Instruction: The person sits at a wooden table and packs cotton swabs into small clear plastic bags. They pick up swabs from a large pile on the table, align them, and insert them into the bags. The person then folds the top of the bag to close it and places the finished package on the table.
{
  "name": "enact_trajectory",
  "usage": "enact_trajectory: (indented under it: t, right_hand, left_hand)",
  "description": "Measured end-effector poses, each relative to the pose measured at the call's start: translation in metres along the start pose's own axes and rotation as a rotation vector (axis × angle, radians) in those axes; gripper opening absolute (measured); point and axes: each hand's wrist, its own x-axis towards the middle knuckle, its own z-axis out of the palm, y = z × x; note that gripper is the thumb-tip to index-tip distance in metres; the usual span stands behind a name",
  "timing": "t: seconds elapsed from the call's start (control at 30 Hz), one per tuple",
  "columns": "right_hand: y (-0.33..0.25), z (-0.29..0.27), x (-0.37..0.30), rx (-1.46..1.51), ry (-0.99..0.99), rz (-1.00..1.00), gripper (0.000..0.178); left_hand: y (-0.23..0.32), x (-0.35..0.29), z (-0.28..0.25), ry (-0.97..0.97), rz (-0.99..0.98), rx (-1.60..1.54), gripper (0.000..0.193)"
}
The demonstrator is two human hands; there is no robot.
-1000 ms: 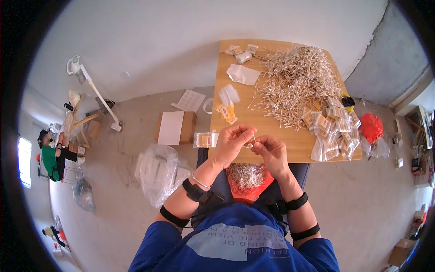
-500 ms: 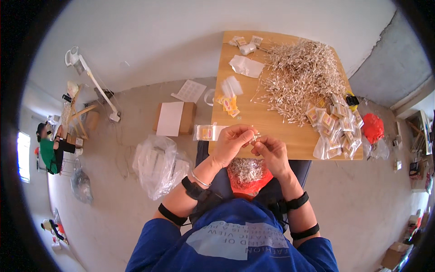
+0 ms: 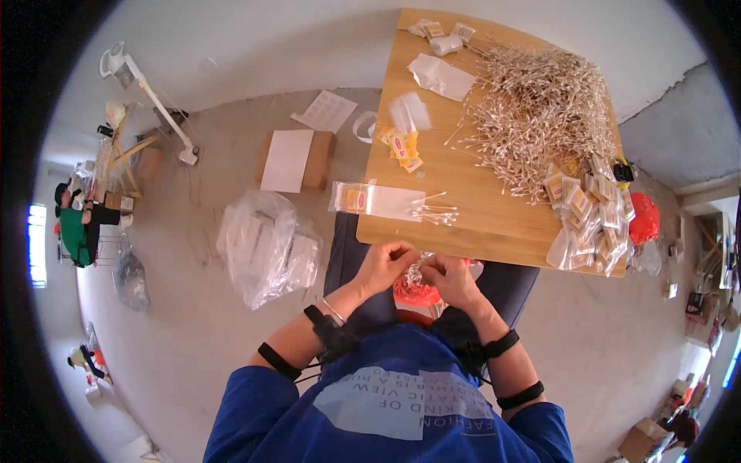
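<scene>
My left hand (image 3: 386, 266) and my right hand (image 3: 451, 279) are close together just off the table's front edge, above my lap. Both have curled, closed fingers; whatever lies between the fingertips is too small to make out. Beneath them, partly hidden, is a red bag (image 3: 409, 295) of cotton swabs between my knees. On the table's front left corner, a clear packet with a yellow label (image 3: 355, 198) extends past the edge. A white strip (image 3: 395, 202) adjoins it, with several loose cotton swabs (image 3: 438, 213) at its right end.
A large cotton swab heap (image 3: 532, 108) covers the wooden table's (image 3: 463, 245) far right. Filled packets (image 3: 590, 212) crowd its front right corner; yellow cards (image 3: 401, 147) lie left. A cardboard box (image 3: 316, 162) and plastic bag (image 3: 266, 251) stand on the floor. Another person (image 3: 73, 231) sits far left.
My hands have come back from over the table edge to above my lap. Cotton swabs they were fingering are no longer plainly visible in them. The loose swabs on the strip now show.
</scene>
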Motion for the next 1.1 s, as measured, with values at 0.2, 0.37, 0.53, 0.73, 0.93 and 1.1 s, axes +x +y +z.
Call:
enact_trajectory:
  t: [0.2, 0.37, 0.53, 0.73, 0.93, 1.1]
  right_hand:
    - [-0.017, -0.007, 0.011, 0.188, -0.008, 0.057, 0.015]
    - [-0.038, -0.016, 0.01, 0.28, 0.041, 0.03, 0.018]
    - [-0.044, -0.023, 0.009, 0.276, 0.001, 0.046, 0.017]
    - [-0.025, -0.021, 0.006, -0.025, -0.025, 0.164, 0.014]
    - [0.008, -0.018, 0.011, -0.659, -0.017, 0.085, 0.016]
    - [-0.012, -0.031, 0.048, -0.684, 0.209, 0.014, 0.015]
  left_hand:
    - [0.021, 0.013, 0.002, -0.108, -0.038, -0.411, 0.015]
    - [0.042, 0.018, 0.004, -0.102, -0.043, -0.51, 0.021]
    - [0.05, 0.019, 0.005, -0.093, -0.004, -0.569, 0.02]
    - [0.014, 0.02, -0.002, -0.09, -0.002, 0.04, 0.016]
    - [-0.017, 0.02, -0.002, 0.041, 0.343, 0.581, 0.019]
    - [-0.034, 0.044, 0.004, 0.157, 0.466, 0.68, 0.026]
